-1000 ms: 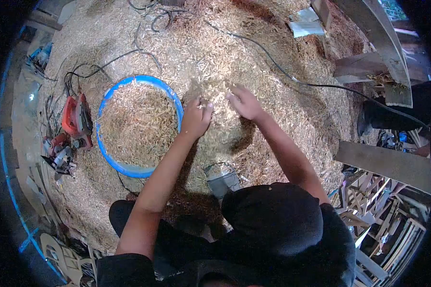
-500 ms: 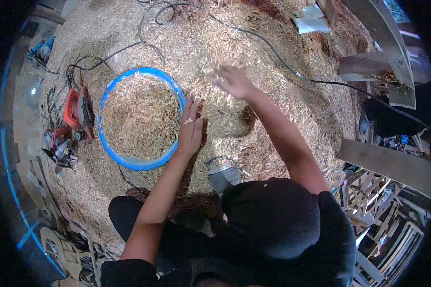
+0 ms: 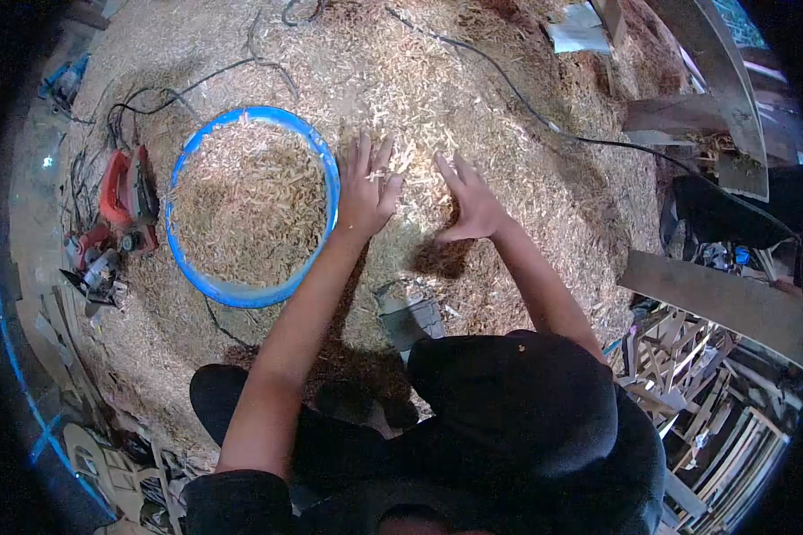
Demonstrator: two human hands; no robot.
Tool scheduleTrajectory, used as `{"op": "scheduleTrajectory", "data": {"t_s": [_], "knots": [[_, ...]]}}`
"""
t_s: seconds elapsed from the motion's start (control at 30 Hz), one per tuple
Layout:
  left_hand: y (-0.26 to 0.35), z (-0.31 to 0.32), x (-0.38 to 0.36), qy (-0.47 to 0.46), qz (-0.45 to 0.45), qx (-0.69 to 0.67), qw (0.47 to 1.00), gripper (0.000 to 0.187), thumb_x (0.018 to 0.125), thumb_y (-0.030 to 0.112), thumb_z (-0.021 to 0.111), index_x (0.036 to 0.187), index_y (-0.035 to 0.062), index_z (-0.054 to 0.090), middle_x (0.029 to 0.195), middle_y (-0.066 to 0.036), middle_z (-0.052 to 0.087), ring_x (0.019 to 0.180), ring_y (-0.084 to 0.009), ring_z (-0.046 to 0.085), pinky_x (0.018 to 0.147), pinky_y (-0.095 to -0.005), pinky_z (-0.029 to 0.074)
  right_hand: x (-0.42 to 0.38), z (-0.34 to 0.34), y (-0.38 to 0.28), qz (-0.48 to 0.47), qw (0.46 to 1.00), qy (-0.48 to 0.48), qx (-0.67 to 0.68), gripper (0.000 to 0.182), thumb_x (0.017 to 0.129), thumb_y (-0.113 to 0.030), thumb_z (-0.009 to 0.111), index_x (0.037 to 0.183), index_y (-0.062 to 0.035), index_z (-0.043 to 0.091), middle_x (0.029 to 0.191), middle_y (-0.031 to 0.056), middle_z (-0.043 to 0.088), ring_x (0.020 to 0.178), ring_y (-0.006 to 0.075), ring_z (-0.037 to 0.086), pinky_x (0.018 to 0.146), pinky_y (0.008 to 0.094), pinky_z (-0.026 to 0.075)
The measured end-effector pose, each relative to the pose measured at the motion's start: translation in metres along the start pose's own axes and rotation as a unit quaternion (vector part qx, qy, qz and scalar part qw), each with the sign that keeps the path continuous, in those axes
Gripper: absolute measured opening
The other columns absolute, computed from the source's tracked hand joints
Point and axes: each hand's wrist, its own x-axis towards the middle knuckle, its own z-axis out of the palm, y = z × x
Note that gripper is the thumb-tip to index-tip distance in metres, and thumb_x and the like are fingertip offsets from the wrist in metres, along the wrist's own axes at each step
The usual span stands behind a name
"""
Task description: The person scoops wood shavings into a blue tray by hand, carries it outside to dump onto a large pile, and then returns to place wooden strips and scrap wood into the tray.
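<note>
A round blue tub (image 3: 207,287) heaped with wood shavings (image 3: 250,201) stands on the shavings-covered floor. Just right of its rim is my left hand (image 3: 366,192), fingers apart and pointing away from me, with a few shavings stuck to it. My right hand (image 3: 476,203) is over the loose shavings further right, its fingers spread and turned toward the left hand. Between the two hands lie pale loose shavings (image 3: 410,165). Neither hand grips anything that I can make out.
Left of the tub lie a red power tool (image 3: 127,192) and other tools with tangled cords. A black cable (image 3: 526,107) runs across the shavings to the right. Wooden boards (image 3: 705,294) and scrap wood pieces (image 3: 687,357) lie on the right. A grey block-like object (image 3: 412,323) is near my knees.
My right hand has come down and nearer to me, its fingers now spread. My left hand has shifted slightly away from me, its thumb now out from the fingers. The view has shifted a little.
</note>
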Motion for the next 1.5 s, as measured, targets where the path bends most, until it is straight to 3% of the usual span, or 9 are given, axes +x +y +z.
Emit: {"op": "scheduleTrajectory", "data": {"t_s": [0.1,0.27,0.63,0.8,1.0,1.07,1.23,1.37,1.5], "knots": [[-0.007,0.011,0.004,0.011,0.012,0.031,0.999,0.069,0.104,0.039,0.061,0.168,0.0235,0.043,0.175,-0.028,0.027,0.157,-0.0609,0.025,0.127,-0.0703,0.021,-0.002,0.006,-0.016,0.012,0.999,0.010,-0.045,0.164,0.050,-0.094,0.082,0.176,-0.0274,0.003,0.170,0.0435,0.021,0.160,0.0566,0.024,0.132,0.0689,0.006],[0.003,-0.002,-0.007,-0.032,0.033,0.076,0.996,0.063,0.102,0.039,0.063,0.163,0.0268,0.052,0.168,-0.027,0.041,0.147,-0.0583,0.042,0.121,-0.0664,0.034,0.008,0.016,-0.034,0.054,0.998,0.024,-0.016,0.158,0.049,-0.068,0.097,0.176,-0.0351,0.009,0.171,0.0400,0.023,0.159,0.0575,0.027,0.130,0.0717,0.015],[0.010,-0.006,-0.030,-0.046,0.028,0.065,0.996,0.065,0.103,0.034,0.062,0.164,0.0173,0.050,0.146,-0.032,0.057,0.139,-0.0553,0.049,0.118,-0.0634,0.037,-0.007,0.015,-0.043,0.059,0.998,-0.008,-0.014,0.155,0.051,-0.075,0.095,0.175,-0.0349,0.011,0.171,0.0399,0.023,0.158,0.0574,0.027,0.130,0.0711,0.015],[0.006,0.004,-0.026,-0.004,0.036,0.090,0.995,0.049,0.099,0.034,0.065,0.142,0.0095,0.068,0.135,-0.029,0.060,0.130,-0.0522,0.053,0.113,-0.0619,0.041,0.002,0.020,-0.054,0.112,0.990,-0.050,-0.074,0.159,0.051,-0.079,0.094,0.175,-0.0360,0.006,0.172,0.0396,0.019,0.158,0.0583,0.025,0.132,0.0687,0.014],[-0.006,0.021,-0.027,0.023,0.045,0.119,0.992,0.043,0.096,0.034,0.066,0.129,0.0067,0.073,0.135,-0.027,0.061,0.126,-0.0479,0.055,0.107,-0.0599,0.044,0.000,0.040,-0.037,0.092,0.993,0.010,-0.067,0.151,0.050,-0.066,0.099,0.174,-0.0314,0.020,0.172,0.0347,0.025,0.154,0.0589,0.033,0.129,0.0694,0.022],[-0.007,0.027,-0.026,0.024,0.036,0.123,0.991,0.043,0.096,0.034,0.066,0.127,0.0065,0.074,0.135,-0.027,0.060,0.126,-0.0475,0.055,0.107,-0.0599,0.044,0.000,0.045,-0.029,0.091,0.993,0.057,-0.053,0.141,0.049,-0.055,0.102,0.170,-0.0262,0.036,0.169,0.0304,0.034,0.149,0.0583,0.039,0.126,0.0696,0.028],[0.003,0.024,-0.015,0.030,0.002,0.110,0.994,0.032,0.091,0.031,0.068,0.112,0.0083,0.077,0.117,-0.020,0.061,0.113,-0.0429,0.057,0.095,-0.0588,0.044,0.008,0.060,-0.014,0.068,0.991,0.104,-0.044,0.128,0.050,-0.043,0.101,0.164,-0.0215,0.046,0.166,0.0286,0.038,0.146,0.0578,0.042,0.124,0.0691,0.032],[0.017,0.018,-0.018,-0.001,-0.037,0.087,0.995,0.034,0.095,0.028,0.067,0.116,0.0032,0.075,0.123,-0.024,0.060,0.113,-0.0456,0.056,0.096,-0.0589,0.042,0.003,0.058,-0.018,0.059,0.990,0.122,-0.033,0.120,0.053,-0.037,0.099,0.161,-0.0182,0.049,0.166,0.0287,0.038,0.146,0.0567,0.042,0.124,0.0681,0.033],[0.015,0.029,-0.025,0.056,-0.054,0.080,0.994,0.034,0.096,0.030,0.068,0.117,0.0038,0.075,0.135,-0.026,0.059,0.125,-0.0469,0.054,0.103,-0.0611,0.039,0.010,0.053,-0.020,0.002,0.985,0.172,0.003,0.112,0.056,-0.036,0.099,0.155,-0.0095,0.055,0.158,0.0323,0.047,0.142,0.0543,0.049,0.119,0.0579,0.043]]}}
